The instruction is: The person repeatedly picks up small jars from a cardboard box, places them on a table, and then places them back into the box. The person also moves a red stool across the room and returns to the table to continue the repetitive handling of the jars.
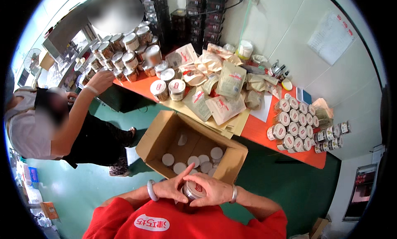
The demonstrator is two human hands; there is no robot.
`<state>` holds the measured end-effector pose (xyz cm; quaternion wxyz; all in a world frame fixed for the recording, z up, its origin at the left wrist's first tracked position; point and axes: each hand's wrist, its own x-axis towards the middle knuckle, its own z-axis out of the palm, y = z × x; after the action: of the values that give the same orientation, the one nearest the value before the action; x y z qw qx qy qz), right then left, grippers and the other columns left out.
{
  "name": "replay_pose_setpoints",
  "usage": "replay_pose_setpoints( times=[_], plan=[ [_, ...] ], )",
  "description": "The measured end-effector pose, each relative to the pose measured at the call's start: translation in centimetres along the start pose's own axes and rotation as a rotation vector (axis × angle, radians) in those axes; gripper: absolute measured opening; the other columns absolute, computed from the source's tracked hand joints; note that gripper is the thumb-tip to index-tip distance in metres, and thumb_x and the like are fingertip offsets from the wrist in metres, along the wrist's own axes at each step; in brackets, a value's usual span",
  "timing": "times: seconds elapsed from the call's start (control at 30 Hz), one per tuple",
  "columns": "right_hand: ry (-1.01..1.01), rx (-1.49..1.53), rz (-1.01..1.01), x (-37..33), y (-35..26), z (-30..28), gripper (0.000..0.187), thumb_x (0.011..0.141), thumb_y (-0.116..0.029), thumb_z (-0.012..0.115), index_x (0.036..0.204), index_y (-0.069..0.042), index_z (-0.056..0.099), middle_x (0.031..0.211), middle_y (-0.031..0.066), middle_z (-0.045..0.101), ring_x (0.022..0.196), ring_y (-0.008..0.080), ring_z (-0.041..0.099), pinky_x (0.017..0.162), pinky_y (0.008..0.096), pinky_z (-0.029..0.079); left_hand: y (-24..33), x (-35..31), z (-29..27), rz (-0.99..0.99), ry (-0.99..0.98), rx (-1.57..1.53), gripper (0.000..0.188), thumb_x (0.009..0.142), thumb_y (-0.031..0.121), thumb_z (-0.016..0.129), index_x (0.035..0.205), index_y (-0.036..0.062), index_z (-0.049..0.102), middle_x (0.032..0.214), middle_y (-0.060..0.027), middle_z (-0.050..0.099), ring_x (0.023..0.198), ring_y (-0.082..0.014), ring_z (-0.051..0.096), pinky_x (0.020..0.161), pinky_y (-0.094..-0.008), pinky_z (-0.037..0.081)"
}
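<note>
Close in front of my red top, a round jar (194, 190) with a white and red lid is held between both hands. My left hand (170, 188) wraps its left side, with the thumb raised beside it. My right hand (217, 189) curls over the lid from the right, fingers on its rim. Most of the jar's body is hidden by my hands. Just beyond them, an open cardboard box (159, 133) has several white round lids (168, 159) in it; I cannot tell whether jars are under them.
An orange table (260, 131) bears flat pouches (231, 80), white-lidded jars (293, 123) at right and silver-topped jars (130, 42) at far left. Another person (70, 123) stands at left, an arm reaching to the jars. Black stacked trays (206, 20) line the wall.
</note>
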<state>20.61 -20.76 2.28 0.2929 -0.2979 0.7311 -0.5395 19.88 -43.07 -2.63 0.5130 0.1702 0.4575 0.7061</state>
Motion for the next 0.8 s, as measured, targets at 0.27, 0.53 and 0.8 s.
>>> replay_pose_setpoints(
  times=[0.27, 0.53, 0.8],
  plan=[
    [0.464, -0.057, -0.105, -3.0, 1.3, 2.7, 0.077, 0.073, -0.035, 0.076, 0.134, -0.001, 0.042, 0.128, 0.0179, 0.047, 0.119, 0.029, 0.048, 0.101, 0.0362, 0.037, -1.8, -1.7, 1.6, -0.205, 0.075, -0.544, 0.077, 0.091, 0.045, 0.057, 0.148, 0.0119, 0.018, 0.146, -0.0109, 0.034, 0.132, -0.0231, 0.038, 0.11, -0.0394, 0.031],
    [0.252, -0.389, -0.395, -1.7, -1.6, 3.1, 0.083, 0.07, -0.048, 0.078, 0.135, -0.009, 0.045, 0.129, 0.0173, 0.042, 0.116, 0.0351, 0.047, 0.097, 0.0421, 0.04, -0.4, -2.5, 1.8, -0.463, 0.163, -0.75, 0.064, 0.089, 0.059, 0.049, 0.129, 0.0084, 0.053, 0.126, -0.0147, 0.058, 0.113, -0.0299, 0.057, 0.101, -0.0446, 0.042],
    [0.349, -0.388, -0.374, -1.0, -2.3, 4.2, 0.082, 0.076, -0.049, 0.071, 0.136, -0.004, 0.038, 0.131, 0.0207, 0.041, 0.117, 0.0377, 0.045, 0.099, 0.0427, 0.038, 0.8, -5.1, 2.7, -0.336, 0.167, -0.727, 0.065, 0.088, 0.061, 0.047, 0.129, 0.0107, 0.051, 0.122, -0.0128, 0.059, 0.106, -0.0288, 0.058, 0.084, -0.0419, 0.049]
  ],
)
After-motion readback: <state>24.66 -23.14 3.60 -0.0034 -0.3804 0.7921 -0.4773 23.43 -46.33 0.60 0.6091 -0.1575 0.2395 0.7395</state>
